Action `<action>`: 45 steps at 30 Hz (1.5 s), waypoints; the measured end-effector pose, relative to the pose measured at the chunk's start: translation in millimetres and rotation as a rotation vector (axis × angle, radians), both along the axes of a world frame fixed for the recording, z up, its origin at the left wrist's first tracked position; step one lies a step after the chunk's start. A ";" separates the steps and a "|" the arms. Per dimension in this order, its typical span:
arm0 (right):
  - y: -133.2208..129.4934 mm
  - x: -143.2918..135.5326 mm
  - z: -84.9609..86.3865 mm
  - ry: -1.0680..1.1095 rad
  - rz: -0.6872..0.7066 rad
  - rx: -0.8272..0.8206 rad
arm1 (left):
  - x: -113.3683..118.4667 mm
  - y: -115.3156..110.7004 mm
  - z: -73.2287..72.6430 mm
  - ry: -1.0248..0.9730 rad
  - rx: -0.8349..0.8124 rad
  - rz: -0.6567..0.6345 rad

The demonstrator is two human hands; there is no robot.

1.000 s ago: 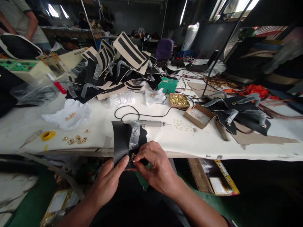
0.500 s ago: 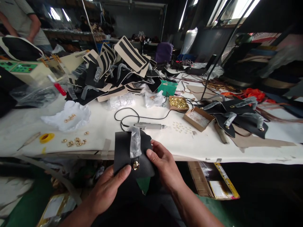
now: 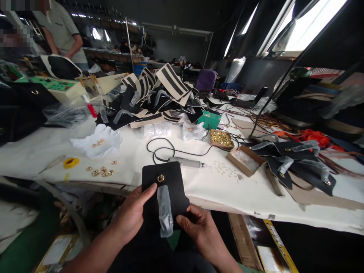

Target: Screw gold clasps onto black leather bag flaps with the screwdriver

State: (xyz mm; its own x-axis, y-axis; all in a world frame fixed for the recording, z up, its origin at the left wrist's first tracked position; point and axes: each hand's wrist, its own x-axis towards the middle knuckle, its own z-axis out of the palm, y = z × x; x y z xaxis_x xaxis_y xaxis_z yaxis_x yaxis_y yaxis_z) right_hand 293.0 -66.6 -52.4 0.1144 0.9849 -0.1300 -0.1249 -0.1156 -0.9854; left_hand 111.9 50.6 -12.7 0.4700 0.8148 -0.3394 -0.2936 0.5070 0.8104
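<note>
Both hands hold a black leather panel [image 3: 178,189] over the table's front edge. Near its top sits a gold clasp [image 3: 160,178], and a strap wrapped in clear plastic [image 3: 165,212] hangs down from it. My left hand [image 3: 131,210] grips the left edge, thumb on the front just beside the clasp. Lower down, my right hand [image 3: 200,229] pinches the right edge between thumb and fingers. Beyond the panel lies a grey electric screwdriver [image 3: 186,162] with a black cord. To the left, several gold metal fittings [image 3: 102,171] lie loose.
Several black panels with wrapped straps [image 3: 301,167] lie at right, near an open cardboard box [image 3: 246,161] and a box of gold pieces [image 3: 221,138]. A pile of striped and black pieces [image 3: 159,94] stands behind. A person [image 3: 64,36] stands at far left.
The panel has been turned: its clasp is now at the top with the strap hanging below, where before the strap pointed up. My right hand has moved lower on the edge.
</note>
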 end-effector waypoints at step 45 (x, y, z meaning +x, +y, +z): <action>48.3 5.5 55.3 -1.156 0.051 0.504 | -5.2 -10.0 -13.9 0.492 0.614 -0.226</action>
